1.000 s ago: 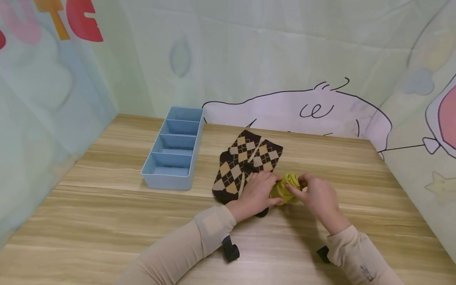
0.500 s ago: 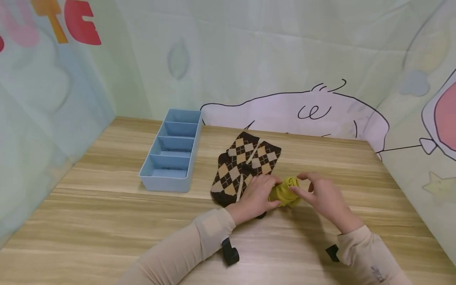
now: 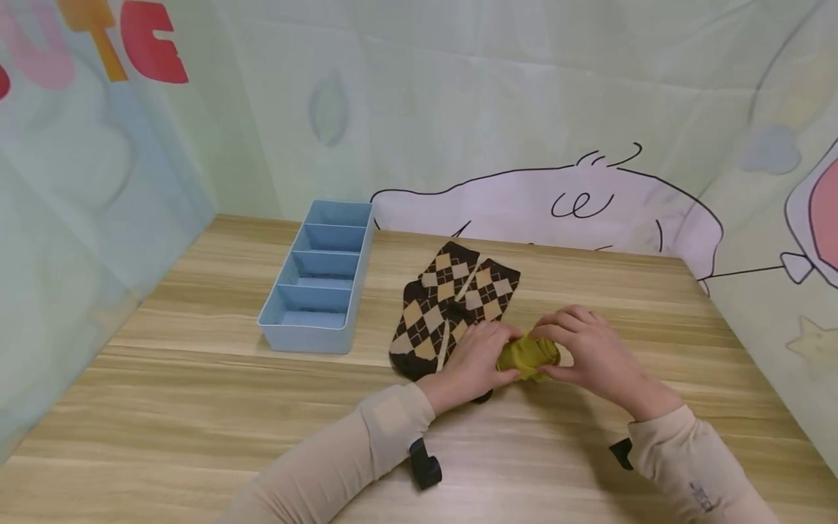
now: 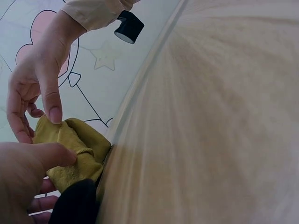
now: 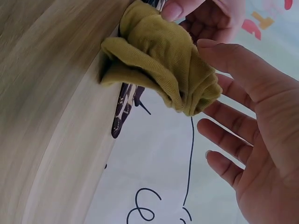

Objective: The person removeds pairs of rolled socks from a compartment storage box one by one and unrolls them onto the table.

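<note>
Yellow cloth (image 3: 529,358) sits bunched into a compact roll between the two hands, just right of the argyle socks (image 3: 419,327) and near the middle of the surface (image 3: 196,407). It looks to rest on the surface at its lower edge, though the contact is hard to make out.

The left hand (image 3: 473,360) pinches the near end, thumb over the cloth and fingers behind it. The right hand (image 3: 592,356) reaches round the other end between thumb and forefinger, the remaining fingers spread — how hard that grip presses, I cannot tell.

The step in hand looks like shaping: the folds seem to be gathered and tucked so that the bundle holds together. A loose flap stands away from the roll in the right wrist view, so I judge this step unfinished. The next move calls for the left grip to stay firm while the right tucks or smooths that flap — too light a hold and the roll could spring apart. The blue box (image 3: 308,338), with its four compartments, stands well apart, beyond the socks.
</note>
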A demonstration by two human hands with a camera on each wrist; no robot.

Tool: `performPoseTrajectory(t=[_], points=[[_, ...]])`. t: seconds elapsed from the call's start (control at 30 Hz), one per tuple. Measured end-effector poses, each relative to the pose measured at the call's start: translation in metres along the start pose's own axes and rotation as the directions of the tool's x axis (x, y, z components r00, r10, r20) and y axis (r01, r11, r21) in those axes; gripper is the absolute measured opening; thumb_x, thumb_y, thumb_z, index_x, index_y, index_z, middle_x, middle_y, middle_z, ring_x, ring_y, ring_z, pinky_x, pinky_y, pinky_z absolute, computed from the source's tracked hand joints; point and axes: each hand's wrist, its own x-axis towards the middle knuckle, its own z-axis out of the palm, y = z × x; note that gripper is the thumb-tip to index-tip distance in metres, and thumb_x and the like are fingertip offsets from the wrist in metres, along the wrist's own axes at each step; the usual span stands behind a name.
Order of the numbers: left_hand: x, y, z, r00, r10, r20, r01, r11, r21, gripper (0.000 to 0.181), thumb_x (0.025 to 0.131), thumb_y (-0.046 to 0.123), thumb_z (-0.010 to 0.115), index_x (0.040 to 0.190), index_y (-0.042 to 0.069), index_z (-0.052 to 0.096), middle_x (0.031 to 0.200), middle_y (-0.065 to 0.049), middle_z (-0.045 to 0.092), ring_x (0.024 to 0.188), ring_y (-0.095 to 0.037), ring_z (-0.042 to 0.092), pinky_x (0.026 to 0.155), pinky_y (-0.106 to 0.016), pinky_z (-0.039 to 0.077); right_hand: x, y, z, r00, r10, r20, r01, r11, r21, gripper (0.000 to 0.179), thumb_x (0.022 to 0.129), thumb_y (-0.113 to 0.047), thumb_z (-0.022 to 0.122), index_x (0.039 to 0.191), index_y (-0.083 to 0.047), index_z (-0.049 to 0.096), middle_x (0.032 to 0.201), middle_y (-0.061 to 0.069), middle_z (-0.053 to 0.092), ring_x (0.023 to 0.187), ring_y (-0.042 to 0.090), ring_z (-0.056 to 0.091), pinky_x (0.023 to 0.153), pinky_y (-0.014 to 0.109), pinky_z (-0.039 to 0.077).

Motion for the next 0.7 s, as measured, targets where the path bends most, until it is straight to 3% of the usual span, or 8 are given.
performPoseTrajectory(t=[0.37, 0.7], points=[[0.0023, -0.0002, 0.0015, 1.000, 0.003, -0.002, -0.003, 1.000, -0.009, 0.054, 0.081, 0.031, 0.077, 0.126, 0.012, 0.055, 0.128, -0.001, 0.061, 0.118, -0.017, 0.055, 0.102, -0.033, 0.042, -0.0028, 0.0052, 0.0042, 0.998, 0.017, 0.055, -0.015, 0.999, -0.035, 0.057, 0.062, -0.027, 0.089, 0.111, -0.009, 0.065, 0.111, 0.005, 0.067, 0.103, 0.025, 0.057, 0.088, 0.047, 0.049], [0.0026, -0.0021, 0.0007, 0.999, -0.044, 0.016, 0.045, 0.999, -0.025, 0.048, 0.082, 0.032, 0.074, 0.123, 0.013, 0.058, 0.126, 0.000, 0.062, 0.118, -0.017, 0.054, 0.103, -0.033, 0.040, -0.0069, 0.0070, 0.0074, 0.987, 0.120, 0.111, -0.121, 0.993, -0.003, 0.050, 0.069, -0.029, 0.084, 0.111, -0.008, 0.065, 0.107, 0.008, 0.069, 0.101, 0.026, 0.059, 0.089, 0.048, 0.048]])
